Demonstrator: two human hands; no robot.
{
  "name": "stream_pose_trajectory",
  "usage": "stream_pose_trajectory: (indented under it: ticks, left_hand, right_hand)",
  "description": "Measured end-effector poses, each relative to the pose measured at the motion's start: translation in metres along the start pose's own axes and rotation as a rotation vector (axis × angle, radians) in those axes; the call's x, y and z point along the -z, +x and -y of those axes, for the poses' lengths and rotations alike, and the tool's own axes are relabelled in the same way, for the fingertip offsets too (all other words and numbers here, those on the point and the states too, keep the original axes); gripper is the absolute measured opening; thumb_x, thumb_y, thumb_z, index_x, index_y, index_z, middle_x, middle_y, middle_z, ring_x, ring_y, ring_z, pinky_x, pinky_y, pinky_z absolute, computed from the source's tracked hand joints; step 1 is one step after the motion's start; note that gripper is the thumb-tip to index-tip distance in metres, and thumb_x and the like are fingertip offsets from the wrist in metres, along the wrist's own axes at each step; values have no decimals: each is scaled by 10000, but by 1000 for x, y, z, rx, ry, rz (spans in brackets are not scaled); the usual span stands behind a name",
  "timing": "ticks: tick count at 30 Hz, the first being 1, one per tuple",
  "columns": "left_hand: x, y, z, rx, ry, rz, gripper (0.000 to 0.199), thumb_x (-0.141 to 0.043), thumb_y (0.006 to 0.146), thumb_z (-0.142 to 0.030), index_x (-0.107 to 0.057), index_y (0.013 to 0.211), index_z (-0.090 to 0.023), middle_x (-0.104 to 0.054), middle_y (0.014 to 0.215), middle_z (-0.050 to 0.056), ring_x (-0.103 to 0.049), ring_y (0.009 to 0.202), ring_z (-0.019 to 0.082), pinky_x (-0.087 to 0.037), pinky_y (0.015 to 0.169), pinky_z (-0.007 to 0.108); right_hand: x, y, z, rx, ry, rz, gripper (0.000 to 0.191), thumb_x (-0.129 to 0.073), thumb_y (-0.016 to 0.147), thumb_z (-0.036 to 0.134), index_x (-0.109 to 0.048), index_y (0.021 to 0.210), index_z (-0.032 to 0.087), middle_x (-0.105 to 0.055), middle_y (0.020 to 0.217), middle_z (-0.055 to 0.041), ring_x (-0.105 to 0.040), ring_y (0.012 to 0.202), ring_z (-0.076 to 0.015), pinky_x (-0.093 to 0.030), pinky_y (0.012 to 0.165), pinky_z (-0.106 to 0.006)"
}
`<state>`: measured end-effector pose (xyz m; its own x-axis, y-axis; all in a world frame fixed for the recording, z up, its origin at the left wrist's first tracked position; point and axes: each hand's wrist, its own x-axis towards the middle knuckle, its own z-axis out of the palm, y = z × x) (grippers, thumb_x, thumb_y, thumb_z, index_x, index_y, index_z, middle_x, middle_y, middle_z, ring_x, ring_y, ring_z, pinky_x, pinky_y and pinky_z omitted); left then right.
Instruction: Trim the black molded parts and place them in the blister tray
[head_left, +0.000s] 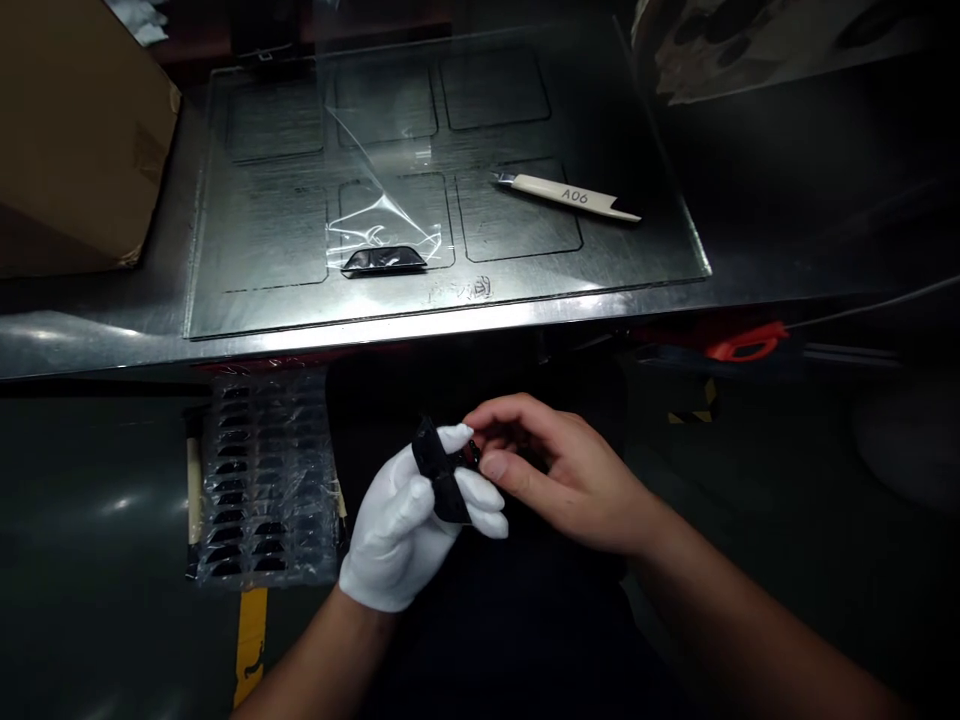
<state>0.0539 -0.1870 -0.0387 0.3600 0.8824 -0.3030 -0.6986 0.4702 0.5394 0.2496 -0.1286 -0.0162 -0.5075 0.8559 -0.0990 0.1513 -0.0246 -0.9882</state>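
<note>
In a white glove, my left hand (pixel 409 515) is closed round a small black part (pixel 441 470), held in front of my body below the table edge. My bare right hand (pixel 566 470) comes in from the right, its thumb and index finger brought together at the part's right side. Whatever lies between those fingertips is dark and too small to name. Another black part (pixel 385 260) rests on the glass sheet (pixel 517 285), beside clear film (pixel 382 205). A cream-handled knife (pixel 566 195) marked A06 lies on the same glass.
A cardboard box (pixel 75 140) stands at the left of the metal table (pixel 67 335). Below the edge is a clear plastic tray (pixel 270 480) with several black parts. An orange-red handle (pixel 746 343) with a cord is at the right, under the edge.
</note>
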Motion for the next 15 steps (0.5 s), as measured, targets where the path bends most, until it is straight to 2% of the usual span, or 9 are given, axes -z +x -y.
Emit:
stream_pose_trajectory:
  ticks: [3, 5, 6, 8, 12, 15]
  left_hand:
    - [0, 1, -2, -13, 50, 26, 399, -672, 981, -394, -648, 1340, -221, -795, 915, 57, -753, 792, 205, -602, 813, 353]
    - [0, 2, -6, -25, 172, 45, 405, -709, 963, -388, -671, 1321, -203, -803, 888, 74, -759, 802, 217, -603, 852, 367]
    - [0, 2, -9, -26, 248, 40, 405, -738, 946, -373, -688, 1306, -195, -808, 885, 82, -764, 809, 226, -605, 866, 370]
    - [1, 1, -15, -30, 392, -14, 396, -792, 904, -319, -727, 1275, -198, -818, 929, 89, -776, 845, 246, -614, 874, 364]
    - [5, -2, -20, -85, 629, -256, 398, -839, 850, -242, -769, 1242, -239, -804, 1142, 71, -766, 1032, 284, -623, 922, 346]
    - [11, 0, -17, -104, 677, -358, 427, -847, 839, -266, -762, 1257, -240, -780, 1225, 72, -744, 1100, 299, -621, 947, 354]
  right_hand:
    - [-1, 6, 1, -239, 228, 120, 238, -666, 999, 421, -703, 1029, 188, -682, 872, 2, -627, 776, -129, -506, 688, -226]
    - [0, 10, 2, -300, 293, 174, 276, -683, 981, 446, -686, 933, 174, -646, 806, 17, -585, 713, -112, -469, 641, -215]
    - [0, 11, 3, -284, 260, 170, 277, -693, 974, 441, -681, 914, 171, -634, 792, 20, -570, 693, -106, -453, 624, -211]
    - [-1, 11, 5, -155, 73, 117, 245, -692, 979, 404, -692, 913, 168, -622, 790, 15, -555, 672, -97, -432, 604, -210]
    - [-13, 9, 9, 218, -415, -70, 152, -624, 1013, 286, -688, 946, 166, -623, 795, -15, -555, 671, -115, -428, 613, -249]
    - [-22, 7, 8, 315, -598, -126, 151, -577, 1027, 247, -673, 949, 160, -636, 788, -37, -554, 677, -139, -434, 627, -281]
